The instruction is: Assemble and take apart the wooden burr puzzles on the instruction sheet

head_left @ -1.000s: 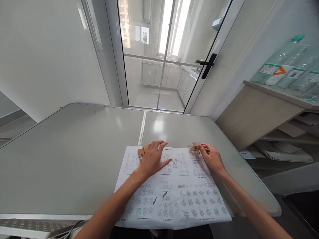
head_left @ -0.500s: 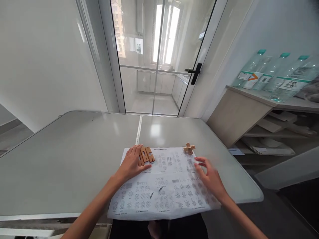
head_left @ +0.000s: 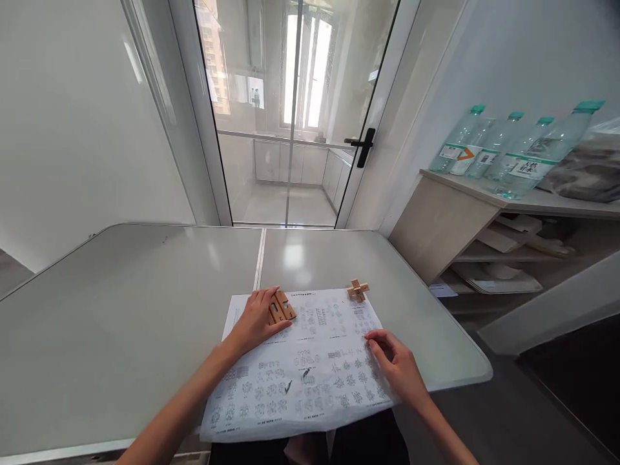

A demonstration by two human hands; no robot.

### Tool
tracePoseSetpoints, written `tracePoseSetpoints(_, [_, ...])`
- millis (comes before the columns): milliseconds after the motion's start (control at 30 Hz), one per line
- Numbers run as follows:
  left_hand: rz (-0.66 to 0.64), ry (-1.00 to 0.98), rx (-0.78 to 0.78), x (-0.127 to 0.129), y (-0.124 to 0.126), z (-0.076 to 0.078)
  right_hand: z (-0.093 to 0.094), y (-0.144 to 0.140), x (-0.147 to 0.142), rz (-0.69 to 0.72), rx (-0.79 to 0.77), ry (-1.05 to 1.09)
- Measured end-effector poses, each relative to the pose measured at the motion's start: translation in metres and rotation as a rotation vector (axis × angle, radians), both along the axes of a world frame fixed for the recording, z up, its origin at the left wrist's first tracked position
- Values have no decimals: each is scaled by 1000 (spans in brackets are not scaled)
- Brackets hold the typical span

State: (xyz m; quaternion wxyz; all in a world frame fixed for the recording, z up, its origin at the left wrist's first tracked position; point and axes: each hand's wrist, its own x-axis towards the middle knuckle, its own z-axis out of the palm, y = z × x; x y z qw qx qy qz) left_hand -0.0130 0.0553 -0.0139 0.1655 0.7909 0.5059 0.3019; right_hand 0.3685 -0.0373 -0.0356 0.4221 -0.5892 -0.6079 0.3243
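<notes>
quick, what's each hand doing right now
Left hand: open, fingers resting on the flat wooden pieces, not gripping them.
Right hand: loosely curled on the printed sheet, holding nothing.

Worktop [head_left: 121, 310]: carries the sheet at its near edge, right of centre.
Sheet [head_left: 310, 381]: near edge overhangs the worktop.
Flat wooden pieces [head_left: 279, 307]: on the sheet's far left part, against the left hand [head_left: 254, 323].
Cross-shaped piece [head_left: 357, 290]: at the sheet's far right corner, well apart from the flat pieces.
Right hand [head_left: 397, 368]: on the sheet's right side, nearer than the cross-shaped piece.
Glass door [head_left: 290, 116]: behind the worktop.
Shelf unit [head_left: 455, 232]: right of the worktop.
Bottles [head_left: 498, 152]: in a row on top of the shelf unit.
</notes>
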Motion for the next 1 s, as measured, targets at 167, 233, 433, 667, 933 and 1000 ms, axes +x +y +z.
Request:
tracePoseSetpoints(167, [-62,-4,-6,5,8,3,-4,1,1,-18,-11,4])
tracePoseSetpoints(233, [-95,-1,-10,8,11,5,-4,1,0,-35,-10,0])
tracePoseSetpoints(433, [-232,7,-28,36,16,11,0,1,-3,-82,-9,-6])
tracePoseSetpoints(667, [-365,25,-33,56,16,15,3,1,-3,-89,9,-10])
tracePoseSetpoints(933, [-285,134,-36,35,22,18,6,0,-3,-83,-19,1])
tracePoseSetpoints(1000, [-292,144,-46,33,24,18,8,0,-3,-93,-12,2])
